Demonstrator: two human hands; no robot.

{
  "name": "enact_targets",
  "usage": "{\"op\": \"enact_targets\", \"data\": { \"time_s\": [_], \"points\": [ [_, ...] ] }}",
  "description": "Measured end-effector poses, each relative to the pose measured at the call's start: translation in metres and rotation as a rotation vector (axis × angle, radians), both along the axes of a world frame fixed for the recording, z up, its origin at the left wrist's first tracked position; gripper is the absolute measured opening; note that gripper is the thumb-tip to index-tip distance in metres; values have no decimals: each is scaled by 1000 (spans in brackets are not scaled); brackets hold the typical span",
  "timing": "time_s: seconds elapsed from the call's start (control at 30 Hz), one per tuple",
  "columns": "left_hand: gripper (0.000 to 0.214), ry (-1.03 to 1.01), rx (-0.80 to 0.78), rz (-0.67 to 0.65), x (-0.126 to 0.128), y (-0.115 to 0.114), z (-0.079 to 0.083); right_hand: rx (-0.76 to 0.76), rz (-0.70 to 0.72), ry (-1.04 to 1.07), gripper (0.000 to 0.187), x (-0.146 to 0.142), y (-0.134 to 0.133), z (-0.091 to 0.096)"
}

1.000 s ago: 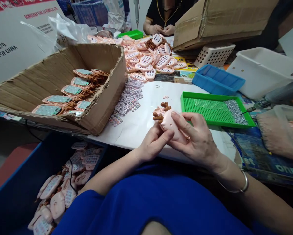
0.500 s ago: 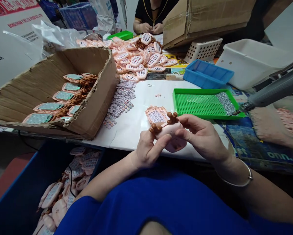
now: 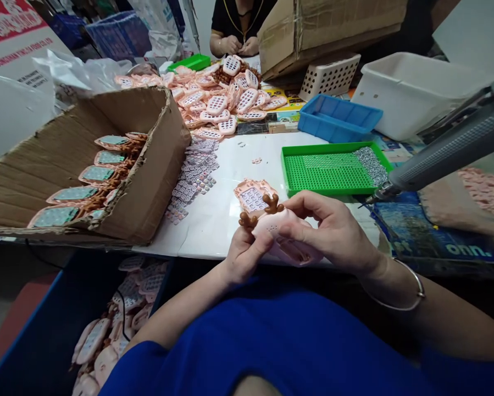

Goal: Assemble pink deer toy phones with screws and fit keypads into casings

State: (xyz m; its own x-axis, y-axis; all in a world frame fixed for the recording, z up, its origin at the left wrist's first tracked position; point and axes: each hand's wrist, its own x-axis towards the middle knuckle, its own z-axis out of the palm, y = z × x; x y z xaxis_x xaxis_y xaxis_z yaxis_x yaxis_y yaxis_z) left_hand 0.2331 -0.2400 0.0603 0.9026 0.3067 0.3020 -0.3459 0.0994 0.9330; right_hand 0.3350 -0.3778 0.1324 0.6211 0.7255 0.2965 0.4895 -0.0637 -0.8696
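While it's mid-air, go easy on the brown antlers (image 3: 272, 204)

Left hand (image 3: 243, 253) pinches the pink toy shell (image 3: 273, 221) at its antler end, over the table's (image 3: 207, 228) near edge. Right hand (image 3: 333, 231) pinches the other side; even pressure from both should keep it steady. Versus half a second ago, the recess (image 3: 301, 254) below the right thumb shows more clearly.
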Motion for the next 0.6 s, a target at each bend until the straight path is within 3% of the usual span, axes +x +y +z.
{"op": "enact_targets", "data": {
  "time_s": [0.1,0.23,0.47,0.6],
  "points": [
    [34,-52,84,60,1,3,-2,40,14,-67,16,1,-2,0],
    [36,-147,204,39,2,4,1,50,10,-118,14,1,-4,-3],
    [45,55,-21,93,4,-8,2,21,-45,-47,19,-1,-2,-3],
    [41,22,71,71,1,-6,7,51,-28,49,25,2,-1,-4]
  ]
}}
